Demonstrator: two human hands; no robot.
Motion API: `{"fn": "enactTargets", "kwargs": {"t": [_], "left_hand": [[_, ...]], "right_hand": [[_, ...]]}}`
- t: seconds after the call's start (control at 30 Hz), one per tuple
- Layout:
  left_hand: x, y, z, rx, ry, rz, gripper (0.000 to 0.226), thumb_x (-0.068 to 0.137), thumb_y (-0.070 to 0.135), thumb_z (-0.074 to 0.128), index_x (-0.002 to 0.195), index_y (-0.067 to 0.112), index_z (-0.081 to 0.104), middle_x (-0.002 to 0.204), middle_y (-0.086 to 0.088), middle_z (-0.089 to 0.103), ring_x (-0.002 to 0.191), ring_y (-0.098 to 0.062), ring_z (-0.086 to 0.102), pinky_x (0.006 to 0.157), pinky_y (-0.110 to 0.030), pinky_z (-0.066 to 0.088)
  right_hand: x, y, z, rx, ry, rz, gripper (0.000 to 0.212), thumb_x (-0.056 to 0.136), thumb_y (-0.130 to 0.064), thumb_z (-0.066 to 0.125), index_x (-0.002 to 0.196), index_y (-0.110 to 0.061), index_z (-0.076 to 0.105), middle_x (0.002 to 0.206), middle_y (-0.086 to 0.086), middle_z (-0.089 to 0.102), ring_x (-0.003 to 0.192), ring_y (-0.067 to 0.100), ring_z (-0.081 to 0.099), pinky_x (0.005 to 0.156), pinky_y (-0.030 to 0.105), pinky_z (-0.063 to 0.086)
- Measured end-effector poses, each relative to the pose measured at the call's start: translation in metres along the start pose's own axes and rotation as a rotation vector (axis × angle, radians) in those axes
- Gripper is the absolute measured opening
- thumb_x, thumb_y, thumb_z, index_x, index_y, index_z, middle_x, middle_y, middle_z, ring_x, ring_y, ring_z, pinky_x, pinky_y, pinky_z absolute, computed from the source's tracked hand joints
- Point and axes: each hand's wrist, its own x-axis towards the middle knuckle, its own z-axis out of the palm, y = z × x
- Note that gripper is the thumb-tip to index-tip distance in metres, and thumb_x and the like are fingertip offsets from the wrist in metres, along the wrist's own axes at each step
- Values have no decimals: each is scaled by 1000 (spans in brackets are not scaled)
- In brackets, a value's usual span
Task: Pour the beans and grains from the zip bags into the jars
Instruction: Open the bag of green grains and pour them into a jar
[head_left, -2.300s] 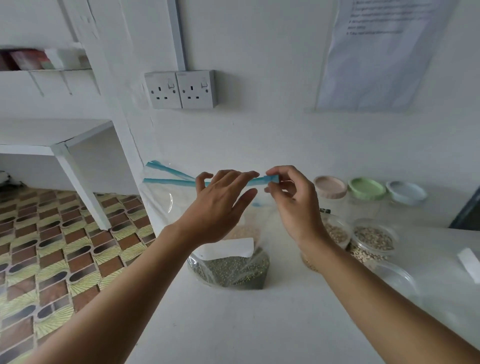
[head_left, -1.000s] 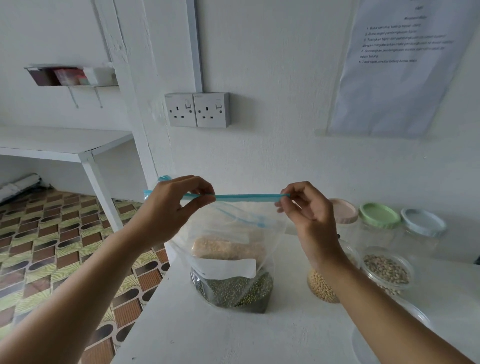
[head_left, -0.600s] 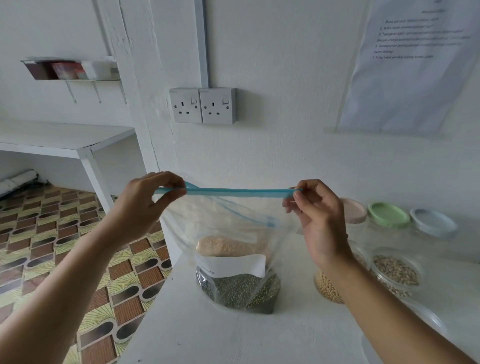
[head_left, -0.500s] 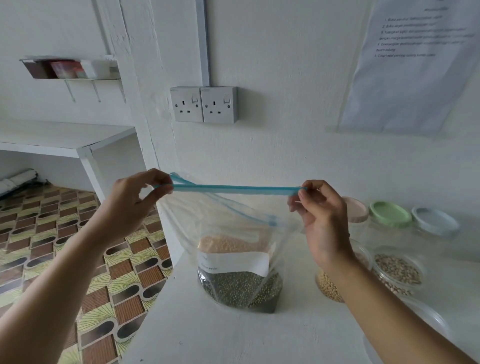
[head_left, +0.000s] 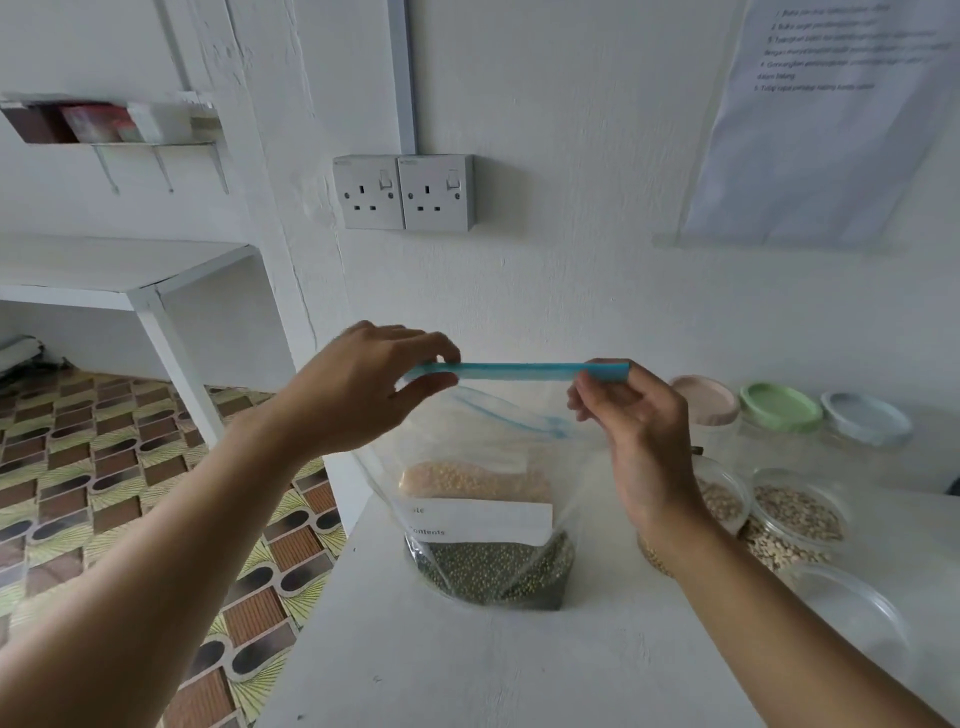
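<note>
On the table, bag (head_left: 488, 457): upright at the middle, green beans (head_left: 493, 569) in its bottom, white label (head_left: 478, 519) above them.
Zip (head_left: 519, 371): stretched level between both hands; a second blue line sags beneath it.
Left hand (head_left: 358, 389): thumb and fingers pinch the zip's left end.
Right hand (head_left: 639, 441): fingertips pinch its right end.
Jars (head_left: 800, 514): open, right of the bag, grains inside.
Lids (head_left: 779, 408): pink, green, blue, far right by the wall.

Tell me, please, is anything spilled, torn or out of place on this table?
Nothing stands out. The zip bag stands upright on the table, left hand and right hand pinching its blue seal; no beans lie spilled.
</note>
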Motion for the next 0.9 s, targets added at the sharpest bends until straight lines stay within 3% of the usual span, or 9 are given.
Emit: {"fn": "enactTargets", "kwargs": {"t": [0.1,0.17,0.3,0.4,0.57,0.73,0.83,0.9], "left_hand": [[12,8,2,-148,-53,-9,17,100,29,58,110,19,69,93,10,73,83,-4,70,82,-25,60],[16,13,-5,-255,-60,-23,16,98,31,59,104,21,70,85,16,70,80,0,68,78,-14,54],[17,26,-22,-371,-83,-14,34,90,47,55,100,20,73,78,16,71,75,-11,68,67,-24,55],[16,40,-26,-445,-115,-28,31,92,44,58,101,19,73,80,13,72,72,-16,69,66,-32,58],[24,70,-29,-522,-183,-101,17,95,30,64,98,16,74,78,9,75,68,-12,71,68,-28,60],[30,100,-28,-737,-237,-290,15,97,21,65,97,10,73,81,-1,77,68,-14,72,71,-22,57],[32,118,-20,-1002,-263,-473,16,98,15,62,98,3,73,82,-9,76,70,-19,72,72,-23,58],[31,135,-12,-1168,-285,-560,18,98,15,62,102,0,72,83,-10,75,74,-20,72,76,-27,60]], "right_hand": [[-6,1,-3,-28,38,-11,5,95,-4,66,97,-4,70,77,5,71,74,17,64,74,32,51],[-6,-3,-6,4,75,-28,6,94,-3,66,93,-6,70,75,4,70,71,18,63,71,32,50],[-4,-12,-10,36,92,-42,6,92,-5,67,88,-10,71,72,4,69,69,18,62,67,26,49],[1,-14,-12,55,120,-16,5,92,-5,68,89,-9,71,71,4,68,69,18,60,70,27,47],[22,-18,-19,-20,113,23,5,95,-11,68,96,-7,71,74,1,70,71,13,62,76,31,48],[37,-27,-17,-157,26,42,8,98,-13,64,96,-7,70,71,-7,68,66,3,59,72,23,46],[40,-30,-17,-193,-16,147,6,92,-23,68,92,-17,71,82,-7,72,80,5,64,81,32,46],[35,-28,-20,-214,-24,177,21,85,-35,71,102,-23,69,102,-2,73,97,8,66,85,29,48]]}}
